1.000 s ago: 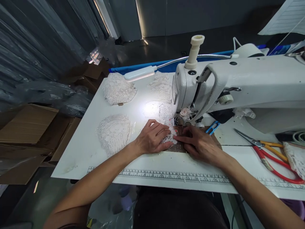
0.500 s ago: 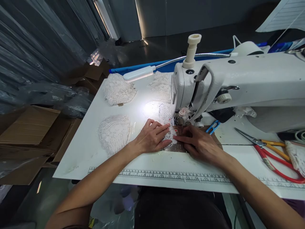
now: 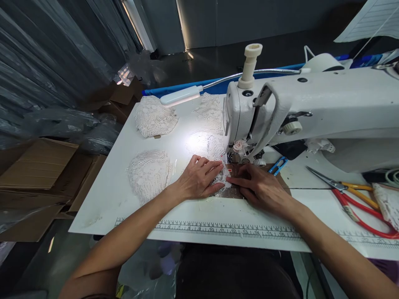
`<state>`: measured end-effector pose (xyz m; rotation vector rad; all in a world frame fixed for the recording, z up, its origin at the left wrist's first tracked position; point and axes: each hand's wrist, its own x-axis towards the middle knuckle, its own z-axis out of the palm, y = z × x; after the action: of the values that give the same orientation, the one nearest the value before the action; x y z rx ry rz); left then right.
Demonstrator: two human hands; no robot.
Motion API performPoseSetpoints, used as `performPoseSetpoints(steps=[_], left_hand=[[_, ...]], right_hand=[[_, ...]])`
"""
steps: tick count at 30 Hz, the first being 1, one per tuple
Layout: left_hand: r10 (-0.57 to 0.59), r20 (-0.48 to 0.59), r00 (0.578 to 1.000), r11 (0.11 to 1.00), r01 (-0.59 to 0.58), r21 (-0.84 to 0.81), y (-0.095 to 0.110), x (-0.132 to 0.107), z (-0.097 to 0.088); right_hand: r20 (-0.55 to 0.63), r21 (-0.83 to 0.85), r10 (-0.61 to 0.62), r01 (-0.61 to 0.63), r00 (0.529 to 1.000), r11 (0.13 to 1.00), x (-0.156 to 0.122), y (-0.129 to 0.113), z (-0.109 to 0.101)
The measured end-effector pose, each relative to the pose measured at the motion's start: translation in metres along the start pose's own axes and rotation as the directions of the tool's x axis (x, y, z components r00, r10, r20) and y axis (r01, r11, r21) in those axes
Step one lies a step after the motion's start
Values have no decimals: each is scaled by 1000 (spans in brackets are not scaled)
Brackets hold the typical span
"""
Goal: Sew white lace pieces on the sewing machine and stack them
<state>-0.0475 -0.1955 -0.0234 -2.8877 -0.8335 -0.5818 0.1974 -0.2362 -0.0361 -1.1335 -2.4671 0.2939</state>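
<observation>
By the sewing machine [image 3: 324, 104], my left hand [image 3: 198, 179], fingers slightly parted, presses the lace piece [image 3: 221, 179], presumably keeping it flat; my right hand [image 3: 260, 185] extends its index finger to the edge, its curled fingers' hold unclear.

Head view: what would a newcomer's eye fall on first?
Probably the big white sewing machine, filling much of the right side, and the lamp to its left, casting a glaring patch on the table. Next come the left hand and right hand at a bit of white lace below the machine's head. The red scissor handles stand out at far right.
</observation>
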Motion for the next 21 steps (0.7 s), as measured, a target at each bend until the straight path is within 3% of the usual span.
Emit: performPoseSetpoints(steps=[6,13,21], left_hand=[[-23,62,998,1000,22,8,1,1,-1],[-34,11,999,999,34,9,1,3,2],[30,107,994,999,-28,-21,-13,19,-3]], right_hand=[[-9,-47,2,-2,1000,999,0,-2,0],[-3,-70,2,-2,1000,998,3,-8,-1],[-14,-137,32,-34,999,990,8,-14,1]])
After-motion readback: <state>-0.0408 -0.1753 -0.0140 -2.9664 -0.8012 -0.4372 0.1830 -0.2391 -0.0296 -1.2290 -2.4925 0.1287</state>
